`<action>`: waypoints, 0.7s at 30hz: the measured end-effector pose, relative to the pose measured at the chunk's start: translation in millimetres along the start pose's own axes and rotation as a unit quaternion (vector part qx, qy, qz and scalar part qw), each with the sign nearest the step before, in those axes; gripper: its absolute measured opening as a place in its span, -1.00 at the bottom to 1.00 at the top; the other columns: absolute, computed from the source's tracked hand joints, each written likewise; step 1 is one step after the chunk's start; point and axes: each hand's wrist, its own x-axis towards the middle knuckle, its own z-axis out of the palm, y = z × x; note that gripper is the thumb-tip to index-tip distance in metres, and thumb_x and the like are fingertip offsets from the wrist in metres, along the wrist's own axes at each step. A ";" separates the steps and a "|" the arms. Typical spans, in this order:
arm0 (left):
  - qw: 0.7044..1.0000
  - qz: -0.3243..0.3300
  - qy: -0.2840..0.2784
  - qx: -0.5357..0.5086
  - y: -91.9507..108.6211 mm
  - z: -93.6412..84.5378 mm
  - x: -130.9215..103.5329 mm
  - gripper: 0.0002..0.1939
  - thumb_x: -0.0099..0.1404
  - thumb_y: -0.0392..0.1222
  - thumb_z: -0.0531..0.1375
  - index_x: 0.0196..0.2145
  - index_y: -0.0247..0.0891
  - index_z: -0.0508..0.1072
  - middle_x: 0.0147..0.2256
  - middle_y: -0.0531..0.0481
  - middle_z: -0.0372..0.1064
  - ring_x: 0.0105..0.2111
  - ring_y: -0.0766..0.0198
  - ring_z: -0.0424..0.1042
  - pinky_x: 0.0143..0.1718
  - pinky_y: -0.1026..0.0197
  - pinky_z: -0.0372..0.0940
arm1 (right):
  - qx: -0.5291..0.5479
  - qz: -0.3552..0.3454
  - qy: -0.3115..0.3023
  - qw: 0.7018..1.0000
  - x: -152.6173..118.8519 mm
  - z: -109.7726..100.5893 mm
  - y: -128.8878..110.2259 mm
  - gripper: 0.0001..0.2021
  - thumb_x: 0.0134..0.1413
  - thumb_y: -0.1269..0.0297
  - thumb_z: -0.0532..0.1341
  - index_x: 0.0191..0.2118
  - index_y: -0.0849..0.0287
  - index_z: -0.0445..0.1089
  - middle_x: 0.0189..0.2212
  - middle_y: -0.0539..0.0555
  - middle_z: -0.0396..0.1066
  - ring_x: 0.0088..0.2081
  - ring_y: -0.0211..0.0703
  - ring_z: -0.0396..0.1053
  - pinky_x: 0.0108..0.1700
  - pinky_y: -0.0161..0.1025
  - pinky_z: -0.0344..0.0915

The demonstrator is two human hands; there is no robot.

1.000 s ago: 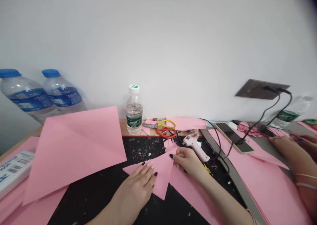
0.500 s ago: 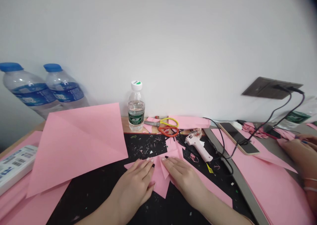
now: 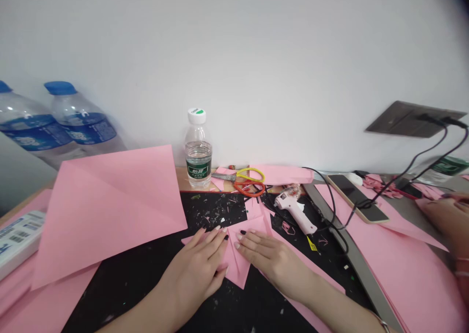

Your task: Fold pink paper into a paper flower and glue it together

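Note:
A folded piece of pink paper [image 3: 238,270] lies on the black mat, creased down its middle, with a point toward me. My left hand [image 3: 200,264] rests flat on its left part, fingers stretched out and thumb apart. On the right part lies my right hand [image 3: 269,260], its fingers extended and pressing down on the paper. Both hands' fingertips nearly meet at the middle crease. Just beyond are pink paper scraps [image 3: 253,207]. To the right of my right hand lies a white glue gun [image 3: 297,213] with its cord.
Scissors [image 3: 252,182] and a water bottle [image 3: 198,162] stand near the wall. A large pink sheet [image 3: 113,206] and a white box [image 3: 20,242] are at left. Right, a phone [image 3: 353,196] lies by black cables; another person's hand [image 3: 445,220] works at the edge.
My right fingers have slid slightly left and flattened the raised fold under them. My left hand stays on the paper. The whole view has shifted a little.

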 end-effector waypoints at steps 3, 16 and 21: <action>1.000 0.005 -0.003 0.012 0.4 0.4 -0.3 -0.65 0.27 -0.24 0.03 -0.01 -0.37 0.34 0.02 -0.18 0.35 -0.02 0.12 0.37 0.01 0.03 0.17 | 0.007 -0.006 -0.005 1.000 -1.2 1.1 1.0 -0.66 0.25 0.48 -0.06 0.09 0.29 0.25 0.05 0.17 0.32 0.11 -0.15 0.21 0.17 -0.13 0.16; 0.997 0.068 -0.008 0.036 0.6 -1.3 1.3 -0.71 0.34 -0.30 -0.05 -0.06 -0.23 0.37 0.04 -0.04 0.33 0.05 0.12 0.28 0.04 0.01 0.09 | 0.032 -0.012 -0.031 0.999 -4.6 3.0 4.2 -0.66 0.25 0.49 -0.04 0.11 0.28 0.21 0.11 0.15 0.24 0.18 -0.18 0.09 0.23 -0.14 0.04; 0.997 0.074 -0.001 0.024 0.9 4.0 0.0 -0.71 0.33 -0.28 -0.03 -0.05 -0.28 0.35 0.02 -0.08 0.35 0.03 0.12 0.30 0.06 0.05 0.05 | 0.060 -0.002 -0.051 0.997 -6.1 -0.6 3.5 -0.58 0.17 0.59 -0.04 0.14 0.29 0.16 0.14 0.15 0.19 0.21 -0.16 0.02 0.24 -0.12 0.01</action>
